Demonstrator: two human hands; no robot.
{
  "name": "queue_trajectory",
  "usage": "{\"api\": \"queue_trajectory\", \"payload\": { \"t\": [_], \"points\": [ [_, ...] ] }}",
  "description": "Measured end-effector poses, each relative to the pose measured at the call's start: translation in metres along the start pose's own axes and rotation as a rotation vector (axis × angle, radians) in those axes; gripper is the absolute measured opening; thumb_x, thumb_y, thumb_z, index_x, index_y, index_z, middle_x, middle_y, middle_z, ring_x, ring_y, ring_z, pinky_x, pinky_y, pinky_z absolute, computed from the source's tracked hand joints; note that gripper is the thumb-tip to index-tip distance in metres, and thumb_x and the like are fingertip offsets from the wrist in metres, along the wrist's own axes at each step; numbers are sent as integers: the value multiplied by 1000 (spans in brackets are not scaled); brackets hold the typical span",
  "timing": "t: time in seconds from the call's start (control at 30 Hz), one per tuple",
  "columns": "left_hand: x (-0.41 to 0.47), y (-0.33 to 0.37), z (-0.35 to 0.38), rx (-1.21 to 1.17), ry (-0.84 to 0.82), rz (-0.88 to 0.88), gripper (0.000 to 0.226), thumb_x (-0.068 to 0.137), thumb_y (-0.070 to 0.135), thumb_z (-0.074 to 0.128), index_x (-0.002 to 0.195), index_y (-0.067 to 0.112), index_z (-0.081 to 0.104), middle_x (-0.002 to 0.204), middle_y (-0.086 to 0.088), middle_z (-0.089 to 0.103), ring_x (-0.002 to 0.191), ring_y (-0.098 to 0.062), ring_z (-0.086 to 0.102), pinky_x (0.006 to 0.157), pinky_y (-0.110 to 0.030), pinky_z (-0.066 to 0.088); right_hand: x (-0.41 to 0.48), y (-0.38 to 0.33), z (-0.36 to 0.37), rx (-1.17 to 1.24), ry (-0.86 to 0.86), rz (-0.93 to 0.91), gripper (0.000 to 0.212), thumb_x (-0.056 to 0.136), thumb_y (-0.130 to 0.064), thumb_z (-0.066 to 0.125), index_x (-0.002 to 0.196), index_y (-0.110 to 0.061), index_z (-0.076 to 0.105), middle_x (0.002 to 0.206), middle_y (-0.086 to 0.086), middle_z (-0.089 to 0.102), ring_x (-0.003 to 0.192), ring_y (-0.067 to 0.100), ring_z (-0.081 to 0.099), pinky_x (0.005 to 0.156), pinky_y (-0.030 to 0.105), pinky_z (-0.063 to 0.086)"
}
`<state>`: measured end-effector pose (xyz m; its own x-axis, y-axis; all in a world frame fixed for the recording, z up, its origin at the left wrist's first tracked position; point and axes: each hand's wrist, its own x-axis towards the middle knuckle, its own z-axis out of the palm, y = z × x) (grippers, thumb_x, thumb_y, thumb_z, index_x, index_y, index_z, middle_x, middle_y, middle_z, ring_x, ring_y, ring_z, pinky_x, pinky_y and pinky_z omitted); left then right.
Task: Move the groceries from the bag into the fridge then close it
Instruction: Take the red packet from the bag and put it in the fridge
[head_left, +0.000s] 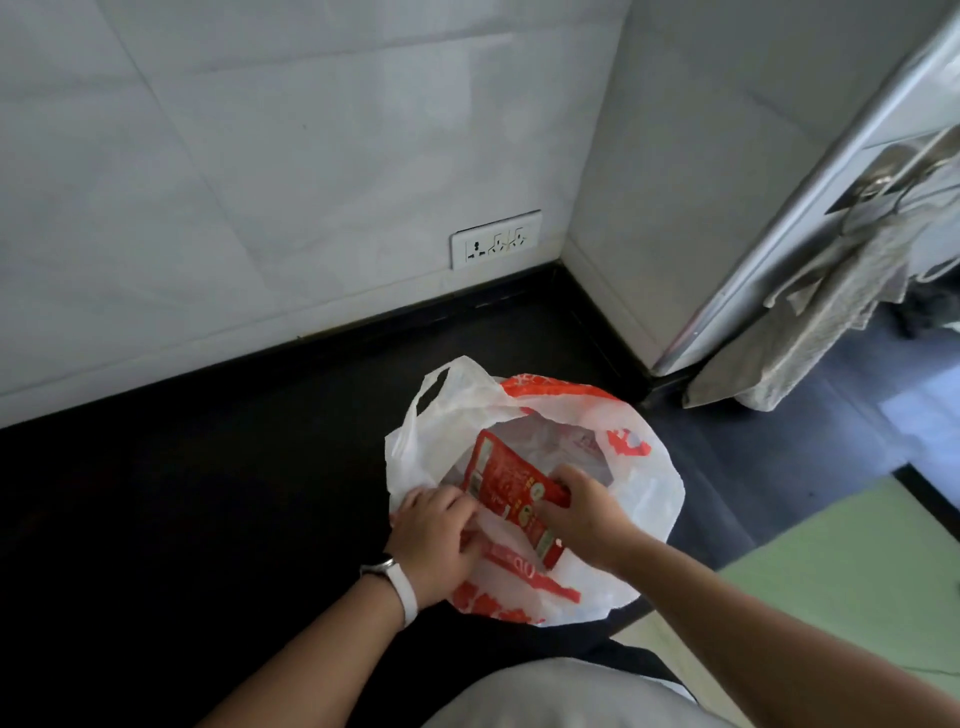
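The bag (644, 483) is sitting open on the dark counter (208, 519), near its right end, and a red packet (506, 483) is standing tilted in its mouth, half out of the plastic. The left hand (441, 540) is gripping the bag's near-left rim, fingers curled into the plastic and holding the mouth wide. The right hand (582, 514) is clasping the packet's right edge. The step in hand appears to be drawing this packet out of the bag. What looks like the fridge (779, 234) is standing to the far right, a towel (810, 332) hanging from its handle; whether its door is open I cannot tell. The next move is probably calling for a clean lift clear of the rim while the left hand is pinning the bag down, then a carry rightward to the fridge.
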<state>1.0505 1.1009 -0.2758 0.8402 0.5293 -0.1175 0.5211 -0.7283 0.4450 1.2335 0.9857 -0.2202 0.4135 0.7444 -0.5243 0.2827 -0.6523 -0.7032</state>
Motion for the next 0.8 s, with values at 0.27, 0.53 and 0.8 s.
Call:
{"api": "queue_trajectory", "payload": {
  "t": [0.27, 0.53, 0.8],
  "points": [
    [19, 55, -38, -583, 16, -249, 38, 95, 50, 50, 127, 29, 52, 115, 17, 56, 107, -1, 53, 90, -23, 45, -31, -11, -32, 149, 256, -47, 9, 96, -25, 59, 104, -30, 56, 103, -8, 64, 84, 8, 69, 63, 19, 59],
    [43, 94, -41, -937, -67, -425, 47, 87, 65, 50, 121, 33, 53, 111, 11, 68, 102, -11, 66, 75, -22, 51, -51, -17, -48, 250, 305, -119, 8, 95, -28, 61, 99, -25, 56, 101, -6, 66, 87, 12, 71, 67, 28, 62],
    [53, 117, -33, -1083, 111, -537, 44, 90, 47, 63, 127, 32, 44, 116, 9, 64, 101, -11, 66, 77, -25, 56, -46, -2, -63, 343, 153, -100, 14, 93, -22, 64, 103, -29, 57, 106, -8, 67, 88, 8, 71, 65, 20, 58]
  ]
}}
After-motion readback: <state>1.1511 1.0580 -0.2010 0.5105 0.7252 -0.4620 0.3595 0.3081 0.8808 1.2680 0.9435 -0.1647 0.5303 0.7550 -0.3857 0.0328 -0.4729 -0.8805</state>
